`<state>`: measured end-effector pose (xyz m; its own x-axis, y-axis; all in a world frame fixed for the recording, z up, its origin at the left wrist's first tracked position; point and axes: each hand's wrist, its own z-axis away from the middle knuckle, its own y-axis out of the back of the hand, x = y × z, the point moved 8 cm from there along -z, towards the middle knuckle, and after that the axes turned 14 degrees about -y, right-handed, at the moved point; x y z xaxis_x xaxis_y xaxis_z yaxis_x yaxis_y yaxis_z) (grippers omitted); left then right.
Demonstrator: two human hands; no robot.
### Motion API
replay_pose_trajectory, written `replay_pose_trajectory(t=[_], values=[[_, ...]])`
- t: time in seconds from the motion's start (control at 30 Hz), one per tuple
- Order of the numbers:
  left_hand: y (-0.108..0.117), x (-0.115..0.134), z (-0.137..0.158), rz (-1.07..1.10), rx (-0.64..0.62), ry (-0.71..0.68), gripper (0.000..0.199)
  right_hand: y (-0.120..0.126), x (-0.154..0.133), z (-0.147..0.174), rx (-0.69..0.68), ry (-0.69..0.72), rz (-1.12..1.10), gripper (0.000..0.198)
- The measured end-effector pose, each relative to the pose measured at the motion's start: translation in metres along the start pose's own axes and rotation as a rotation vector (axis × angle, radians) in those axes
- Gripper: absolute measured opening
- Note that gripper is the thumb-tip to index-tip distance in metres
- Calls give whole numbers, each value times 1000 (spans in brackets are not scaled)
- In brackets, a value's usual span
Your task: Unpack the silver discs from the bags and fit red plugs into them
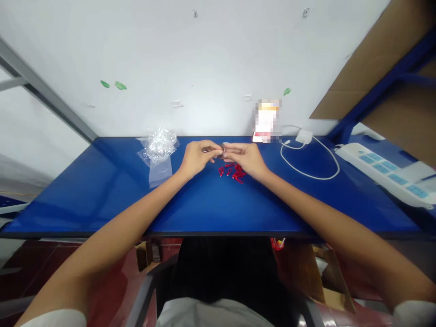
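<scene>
Above the middle of the blue table, my left hand [200, 156] and my right hand [245, 156] meet fingertip to fingertip. Between them both pinch a small dark object [222, 149], mostly covered by the fingers and too small to name. Just below my right hand lies a loose group of small red cord loops [238, 171], a few of them spread to the left. A heap of clear plastic bags [159, 146] rests on the table to the left of my left hand.
A lit phone [266, 121], blurred out, leans on the white wall at the back. Right of it lie a white charger [304, 136] and its looped cable [320, 178]. A white power strip [384, 172] sits at the right edge. Cardboard boxes [332, 277] stand under the blue table [211, 211].
</scene>
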<state>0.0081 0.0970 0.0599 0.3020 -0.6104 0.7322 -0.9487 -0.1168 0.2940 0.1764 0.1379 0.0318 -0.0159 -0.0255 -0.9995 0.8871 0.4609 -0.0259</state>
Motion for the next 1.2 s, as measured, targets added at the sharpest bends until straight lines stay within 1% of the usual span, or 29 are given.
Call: replay_pose_trajectory(t=[0.1,0.23,0.37,0.5,0.57,0.67,0.77,0.8,0.9,0.93,0.97,1.07,1.13,1.2], values=[[-3,-10,2,115,-16,90,33,3,-1,-2,18,22,12,50],[-6,-21,6,228,44,186,37,4,-5,-2,21,80,36,39],[-8,-20,8,313,70,247,35,6,-12,0,28,141,91,36],[-8,-11,5,351,38,237,27,9,-23,7,102,231,264,29],[-11,-8,5,365,4,231,24,8,-27,11,116,269,339,24],[-16,-7,5,370,-34,211,26,6,-32,14,124,314,404,15],[-20,-5,5,338,-45,142,26,6,-37,17,154,339,433,11],[-20,-5,4,323,-49,119,32,6,-39,17,164,341,442,11],[-22,-6,4,309,-61,72,62,7,-42,19,193,355,473,9],[-23,-6,4,318,-69,61,68,8,-43,19,201,372,485,9],[-24,-6,4,330,-79,52,69,8,-45,20,203,393,499,9],[-26,-5,4,351,-99,46,63,4,-46,23,175,457,564,6],[-26,-5,5,348,-96,61,60,2,-46,23,152,484,613,5],[-24,-3,4,344,-90,67,59,4,-50,24,163,507,618,5]])
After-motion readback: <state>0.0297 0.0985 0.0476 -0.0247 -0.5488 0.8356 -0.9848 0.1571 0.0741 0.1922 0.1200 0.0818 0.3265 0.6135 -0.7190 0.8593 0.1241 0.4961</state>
